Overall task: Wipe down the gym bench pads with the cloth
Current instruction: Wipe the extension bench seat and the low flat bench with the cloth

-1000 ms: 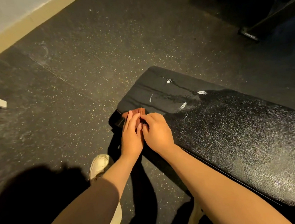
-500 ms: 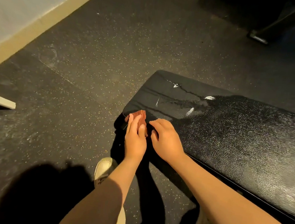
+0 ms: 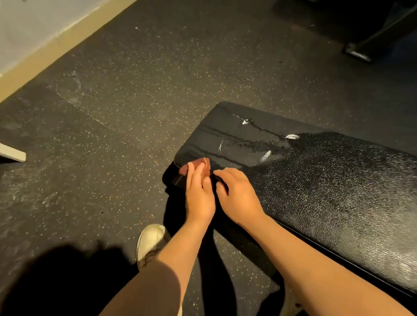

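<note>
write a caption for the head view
Left hand presses a reddish cloth onto a corner of the bench pad, right hand beside it.

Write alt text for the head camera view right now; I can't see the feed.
A left hand presses a small reddish-brown cloth onto the end corner of a black bench pad, the right hand curled on the pad close beside it. Wet-looking streaks mark that end; a white shoe stands on the speckled floor below.

I see the cloth (image 3: 200, 163) on the bench pad's (image 3: 331, 183) near left corner, left hand (image 3: 199, 195) on it, right hand (image 3: 239, 198) beside it; a shoe (image 3: 149, 241) stands before the pad.
</note>
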Demonstrator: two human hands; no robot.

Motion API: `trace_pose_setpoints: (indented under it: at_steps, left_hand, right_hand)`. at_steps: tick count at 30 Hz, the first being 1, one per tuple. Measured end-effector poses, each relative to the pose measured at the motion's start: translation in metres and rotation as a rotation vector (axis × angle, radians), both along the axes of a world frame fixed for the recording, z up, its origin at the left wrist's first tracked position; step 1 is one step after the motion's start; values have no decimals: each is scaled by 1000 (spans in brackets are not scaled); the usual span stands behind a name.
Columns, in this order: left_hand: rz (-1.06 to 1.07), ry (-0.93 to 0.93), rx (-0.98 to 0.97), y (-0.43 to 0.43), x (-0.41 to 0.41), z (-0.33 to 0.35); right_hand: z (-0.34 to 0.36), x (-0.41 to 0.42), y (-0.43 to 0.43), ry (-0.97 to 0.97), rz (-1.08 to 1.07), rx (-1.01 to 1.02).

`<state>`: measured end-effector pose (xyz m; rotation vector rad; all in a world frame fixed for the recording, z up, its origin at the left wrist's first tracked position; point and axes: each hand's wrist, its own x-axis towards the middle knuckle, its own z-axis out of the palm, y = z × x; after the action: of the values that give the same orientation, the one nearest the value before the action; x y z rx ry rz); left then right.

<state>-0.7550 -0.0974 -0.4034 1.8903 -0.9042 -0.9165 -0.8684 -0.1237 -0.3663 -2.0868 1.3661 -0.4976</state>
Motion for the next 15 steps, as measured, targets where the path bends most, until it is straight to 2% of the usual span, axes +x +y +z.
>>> trace_pose_setpoints:
  at_steps: [5, 7, 10, 15]
  left_hand:
    - [-190, -119, 65, 14, -21, 17]
    - [-246, -162, 27, 10, -17, 25]
    - [-277, -58, -61, 3, -20, 43]
    - [-336, 56, -43, -6, -43, 60]
  right_hand:
    - [16, -25, 19, 32, -76, 34]
    - [28, -33, 26, 20, -84, 42]
    - [43, -40, 29, -36, -56, -19]
    - [39, -49, 12, -43, -175, -68]
